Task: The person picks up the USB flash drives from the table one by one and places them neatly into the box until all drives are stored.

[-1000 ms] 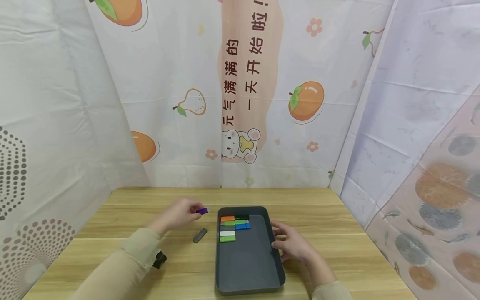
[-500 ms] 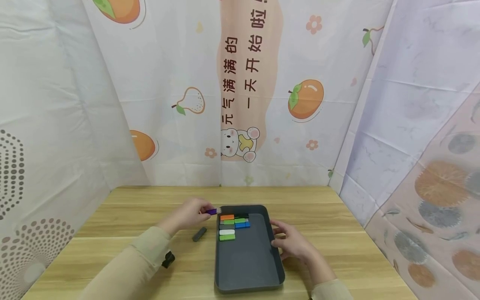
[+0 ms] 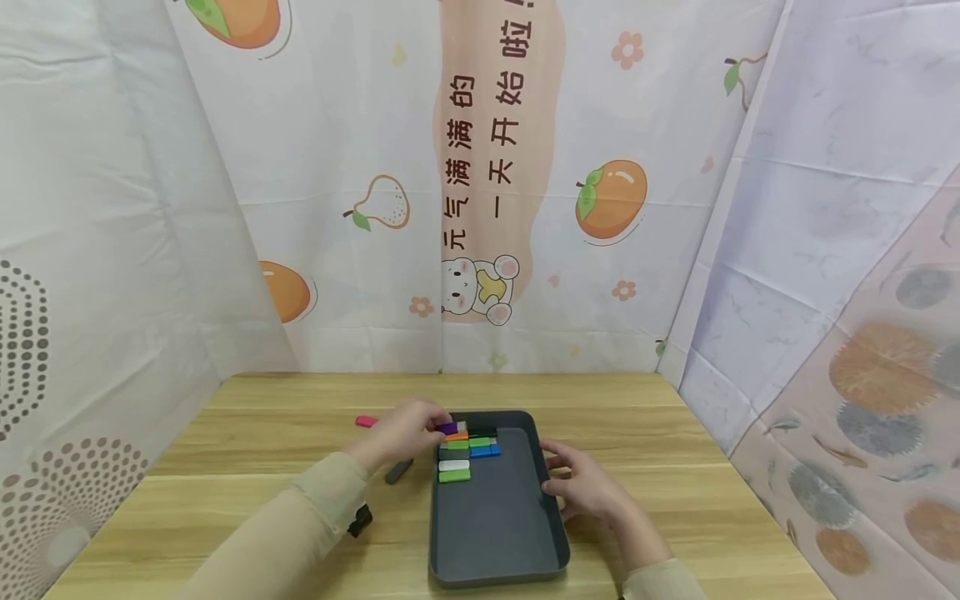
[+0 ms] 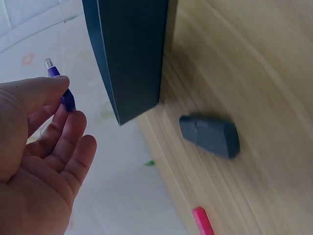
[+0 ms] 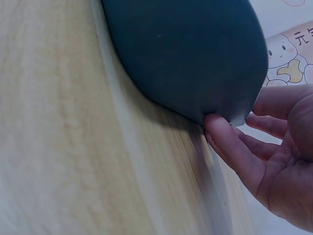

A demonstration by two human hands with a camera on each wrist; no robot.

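Observation:
My left hand [image 3: 405, 432] pinches a purple USB stick [image 3: 447, 428] between thumb and fingertips, its metal plug pointing right. It is over the far left corner of a dark grey tray [image 3: 498, 533], beside an orange stick [image 3: 459, 437]. My right hand [image 3: 588, 485] holds the tray's right wall; in the right wrist view one digit presses the outside and another passes behind the rim. Along the tray's left side lie several more sticks, among them a blue one [image 3: 485, 451], a white one [image 3: 453, 466] and a light green one [image 3: 454, 476].
On the wooden table [image 3: 637, 417], left of the tray, lie a dark grey stick [image 4: 210, 136] and a pink stick [image 3: 367, 421]. A printed curtain [image 3: 360, 275] hangs behind the table, with more cloth on both sides.
My left hand has moved right, bringing the purple USB stick from the table side over the tray's corner. The pink stick has come into view behind it. My right hand stays on the tray.

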